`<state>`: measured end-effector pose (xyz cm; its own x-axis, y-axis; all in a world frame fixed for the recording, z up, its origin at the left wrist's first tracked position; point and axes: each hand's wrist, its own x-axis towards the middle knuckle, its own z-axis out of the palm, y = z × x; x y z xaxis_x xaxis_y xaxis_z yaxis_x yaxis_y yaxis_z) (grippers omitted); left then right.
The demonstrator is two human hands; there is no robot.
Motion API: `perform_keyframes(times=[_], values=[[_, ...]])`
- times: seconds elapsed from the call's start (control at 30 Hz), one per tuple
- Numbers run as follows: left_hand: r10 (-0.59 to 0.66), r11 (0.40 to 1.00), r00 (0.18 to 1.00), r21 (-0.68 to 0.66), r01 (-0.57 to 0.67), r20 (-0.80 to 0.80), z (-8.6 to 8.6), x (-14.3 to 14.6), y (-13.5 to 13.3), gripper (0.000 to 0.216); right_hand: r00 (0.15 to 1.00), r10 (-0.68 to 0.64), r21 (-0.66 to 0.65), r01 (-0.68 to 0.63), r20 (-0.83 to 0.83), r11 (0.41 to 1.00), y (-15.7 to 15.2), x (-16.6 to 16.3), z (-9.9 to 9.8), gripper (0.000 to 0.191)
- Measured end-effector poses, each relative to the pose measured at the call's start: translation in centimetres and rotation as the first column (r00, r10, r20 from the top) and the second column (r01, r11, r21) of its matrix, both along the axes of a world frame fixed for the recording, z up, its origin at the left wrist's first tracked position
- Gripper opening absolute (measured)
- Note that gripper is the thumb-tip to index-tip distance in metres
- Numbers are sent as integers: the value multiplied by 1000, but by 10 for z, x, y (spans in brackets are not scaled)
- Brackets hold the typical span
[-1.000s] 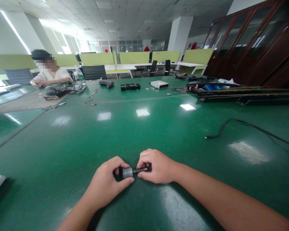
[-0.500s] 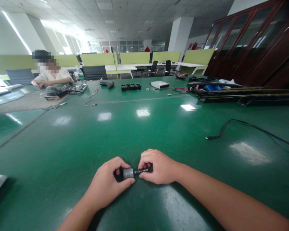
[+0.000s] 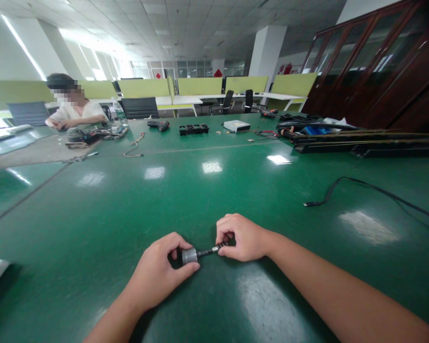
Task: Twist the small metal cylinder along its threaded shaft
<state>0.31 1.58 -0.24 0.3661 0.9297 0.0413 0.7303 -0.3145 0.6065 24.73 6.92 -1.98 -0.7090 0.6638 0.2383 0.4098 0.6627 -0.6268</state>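
Note:
My left hand (image 3: 166, 262) is closed round a short grey metal cylinder (image 3: 190, 256), thumb on the near side and fingers on the far side. A thin dark shaft (image 3: 203, 252) runs from the cylinder's right end towards my right hand (image 3: 241, 238). Thumb and fingertips of that hand pinch a slim, dark, grooved rod (image 3: 222, 245) with a shiny silver part at its left. The rod lines up with the shaft, tilted slightly up to the right. Whether rod and shaft are joined or only touching, I cannot tell. Both hands are low over the green table (image 3: 171, 200).
A black cable (image 3: 364, 181) lies at the right. Along the far side are a power drill (image 3: 158, 126), a black plastic part (image 3: 194, 129), a silver box (image 3: 236, 126) and long dark strips (image 3: 343, 143). Across the table at left sits another person (image 3: 76, 114).
My right hand has moved right and slightly away from me, so more of the shaft and rod shows between the hands. My left hand stays on the cylinder, nearly still.

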Motion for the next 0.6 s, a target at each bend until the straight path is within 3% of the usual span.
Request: perform_keyframes(times=[0.6], values=[[5, 1000, 1000, -13, -6, -28, 0, 0, 0, 14, 1000, -11, -49, 9, -29, 999, 1, -1, -3, 8]])
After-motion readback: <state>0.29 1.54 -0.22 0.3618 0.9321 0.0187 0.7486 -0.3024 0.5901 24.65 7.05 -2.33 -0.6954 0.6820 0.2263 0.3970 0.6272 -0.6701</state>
